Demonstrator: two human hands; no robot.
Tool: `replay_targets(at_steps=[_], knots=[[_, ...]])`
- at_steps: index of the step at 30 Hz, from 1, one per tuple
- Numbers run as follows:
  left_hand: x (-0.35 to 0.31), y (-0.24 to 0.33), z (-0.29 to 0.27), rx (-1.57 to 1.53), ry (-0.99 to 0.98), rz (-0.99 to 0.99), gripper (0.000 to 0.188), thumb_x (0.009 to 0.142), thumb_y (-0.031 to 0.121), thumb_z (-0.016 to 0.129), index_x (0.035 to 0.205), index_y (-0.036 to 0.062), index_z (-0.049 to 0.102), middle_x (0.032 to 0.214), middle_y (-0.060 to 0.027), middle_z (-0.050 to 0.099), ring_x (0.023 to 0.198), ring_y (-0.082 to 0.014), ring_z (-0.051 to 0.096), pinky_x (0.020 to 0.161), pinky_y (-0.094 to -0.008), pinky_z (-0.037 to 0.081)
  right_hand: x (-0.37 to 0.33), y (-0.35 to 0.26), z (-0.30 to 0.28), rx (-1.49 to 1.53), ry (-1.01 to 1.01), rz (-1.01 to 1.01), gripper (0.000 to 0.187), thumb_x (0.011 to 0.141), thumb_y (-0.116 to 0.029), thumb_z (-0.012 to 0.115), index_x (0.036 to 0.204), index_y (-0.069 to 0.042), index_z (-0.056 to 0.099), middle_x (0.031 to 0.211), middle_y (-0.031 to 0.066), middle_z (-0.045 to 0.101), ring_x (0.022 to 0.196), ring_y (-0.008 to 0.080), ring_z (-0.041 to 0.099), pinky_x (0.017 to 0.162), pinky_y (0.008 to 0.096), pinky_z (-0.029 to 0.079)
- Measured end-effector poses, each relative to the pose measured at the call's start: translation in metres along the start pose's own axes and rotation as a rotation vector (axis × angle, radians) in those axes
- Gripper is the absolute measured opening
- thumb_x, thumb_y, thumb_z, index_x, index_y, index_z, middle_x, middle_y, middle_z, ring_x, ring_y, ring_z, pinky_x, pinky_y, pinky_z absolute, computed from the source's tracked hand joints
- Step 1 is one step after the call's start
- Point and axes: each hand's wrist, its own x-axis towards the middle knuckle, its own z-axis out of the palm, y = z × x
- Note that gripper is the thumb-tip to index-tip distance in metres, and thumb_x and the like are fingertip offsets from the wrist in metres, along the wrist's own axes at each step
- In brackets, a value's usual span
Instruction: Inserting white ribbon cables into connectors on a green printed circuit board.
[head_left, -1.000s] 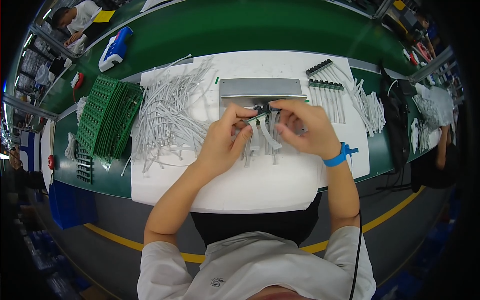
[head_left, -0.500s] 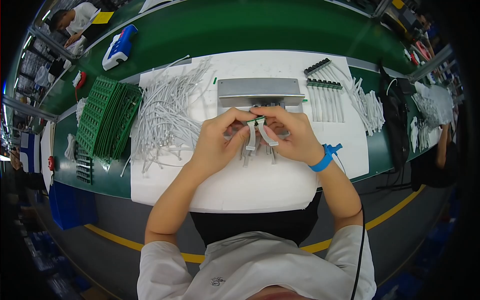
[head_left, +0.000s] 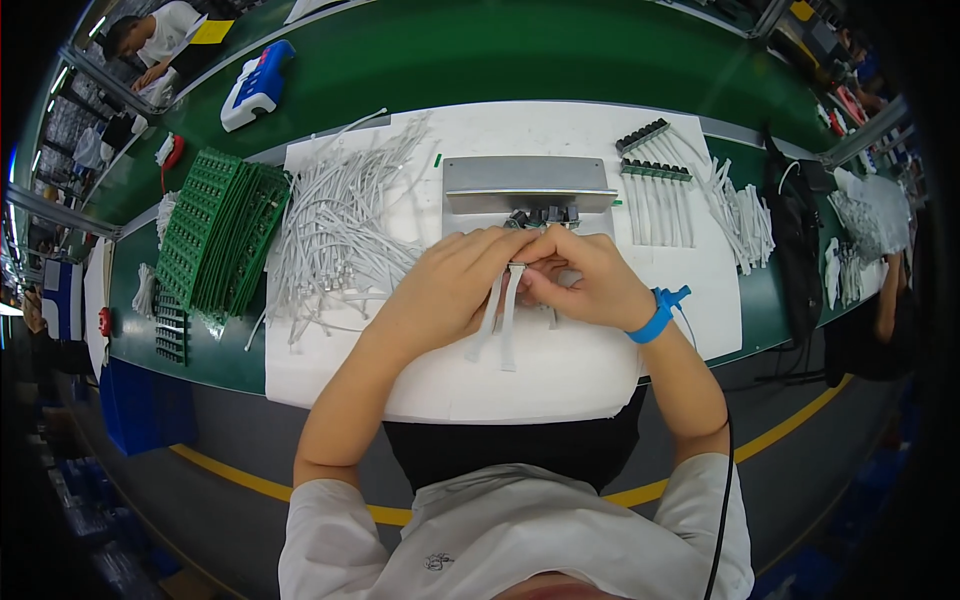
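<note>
In front of the metal bracket, both hands meet over white flat cables (head_left: 509,325) that hang toward me over the white sheet. My left hand (head_left: 450,280) is closed with its back up, fingers stretched over the cables' upper ends; the small green circuit board is hidden beneath them. My right hand (head_left: 590,280), with a blue wrist strap (head_left: 655,318), pinches at the connector end (head_left: 516,266) of one cable with thumb and forefinger. Just beyond the fingertips, dark connector parts (head_left: 543,216) sit at the foot of the grey metal bracket (head_left: 530,178).
A heap of white cables (head_left: 340,230) lies at left beside stacked green circuit board panels (head_left: 215,240). At right are a row of boards with cables (head_left: 657,172) and a cable bundle (head_left: 745,225). A blue-and-white device (head_left: 257,85) stands far left. Another person (head_left: 165,40) works beyond.
My left hand has turned over and now covers the board that showed between my fingers. The cables, curved outward before, now hang down toward me.
</note>
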Motion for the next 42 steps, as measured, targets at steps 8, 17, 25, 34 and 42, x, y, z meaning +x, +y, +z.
replay_targets(at_steps=[8,17,25,34,42], knots=[[0.0,0.009,-0.005,0.228,-0.014,0.001,0.038,0.081,0.011,0.069,0.117,0.0024,0.06,0.09,-0.0101,0.063,0.082,-0.0293,0.061,0.074,-0.0383,0.041,-0.002,-0.008,-0.008,-0.072,-0.013,-0.066,0.018,0.086,0.001,0.072,0.103,0.002,0.069,0.082,0.01,0.073,0.076,0.0194,0.076,0.072,0.0272,0.06],[-0.005,0.002,0.002,0.268,-0.123,-0.02,0.03,0.081,0.012,0.07,0.105,0.0029,0.055,0.078,-0.0074,0.061,0.075,-0.0258,0.062,0.071,-0.0367,0.041,-0.003,-0.007,-0.001,-0.105,-0.049,0.025,0.022,0.087,-0.001,0.069,0.108,-0.003,0.062,0.075,0.0083,0.07,0.063,0.0183,0.073,0.06,0.0264,0.056],[0.001,0.008,0.005,0.174,-0.072,-0.02,0.028,0.087,0.019,0.069,0.104,0.0026,0.054,0.077,-0.0087,0.06,0.073,-0.0268,0.061,0.07,-0.0378,0.04,-0.006,-0.003,-0.001,-0.047,-0.031,-0.022,0.022,0.086,-0.001,0.069,0.108,-0.002,0.063,0.076,0.0085,0.072,0.062,0.0179,0.073,0.06,0.0269,0.057],[-0.002,0.003,0.008,0.187,-0.109,-0.026,0.025,0.086,0.011,0.066,0.104,0.0009,0.052,0.067,-0.0093,0.059,0.064,-0.0307,0.06,0.066,-0.0396,0.041,-0.005,-0.001,0.002,-0.131,0.023,-0.06,0.02,0.081,0.001,0.071,0.1,-0.001,0.066,0.076,0.0082,0.073,0.062,0.0164,0.073,0.059,0.0255,0.057],[-0.003,0.005,0.01,0.264,-0.144,-0.124,0.024,0.087,0.009,0.064,0.105,0.0025,0.051,0.061,-0.0095,0.059,0.063,-0.0309,0.062,0.065,-0.0405,0.042,-0.006,0.014,0.013,-0.222,0.093,-0.072,0.02,0.08,0.001,0.072,0.099,-0.001,0.067,0.069,0.0066,0.07,0.06,0.0144,0.072,0.058,0.0246,0.057]])
